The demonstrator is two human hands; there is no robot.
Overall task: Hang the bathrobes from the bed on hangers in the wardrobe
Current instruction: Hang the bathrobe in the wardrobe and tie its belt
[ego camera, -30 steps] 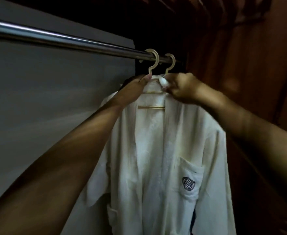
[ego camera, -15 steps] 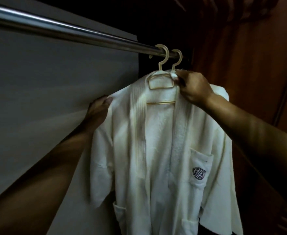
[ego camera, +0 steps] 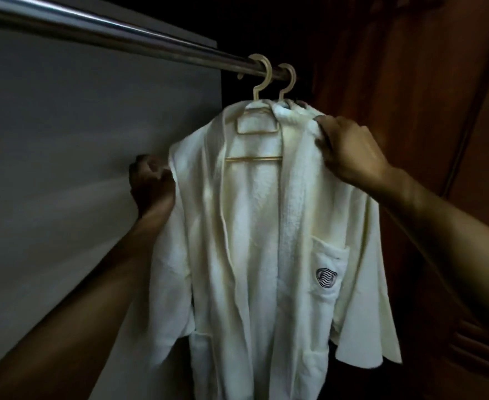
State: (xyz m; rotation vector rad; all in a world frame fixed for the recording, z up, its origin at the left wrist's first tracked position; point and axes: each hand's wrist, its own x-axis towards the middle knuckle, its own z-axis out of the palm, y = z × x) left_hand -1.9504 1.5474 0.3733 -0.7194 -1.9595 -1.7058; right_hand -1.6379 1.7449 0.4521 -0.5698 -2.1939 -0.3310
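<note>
A white bathrobe (ego camera: 254,255) with a dark emblem on its chest pocket hangs open-fronted on a cream plastic hanger (ego camera: 259,122). Two cream hooks sit side by side on the steel wardrobe rail (ego camera: 122,33); the second hanger (ego camera: 288,82) is mostly hidden behind the robe. My left hand (ego camera: 151,183) grips the robe's left shoulder edge with curled fingers. My right hand (ego camera: 350,151) lies on the robe's right shoulder, its fingertips holding the cloth near the collar.
A plain grey panel (ego camera: 78,168) stands behind the rail on the left. Dark brown wooden wardrobe walls (ego camera: 425,82) close in on the right. The space above and behind the hangers is in deep shadow.
My left hand has dropped from the collar to the robe's left shoulder edge. My right hand has slid from the hanger neck out along the right shoulder. The robe hangs more spread.
</note>
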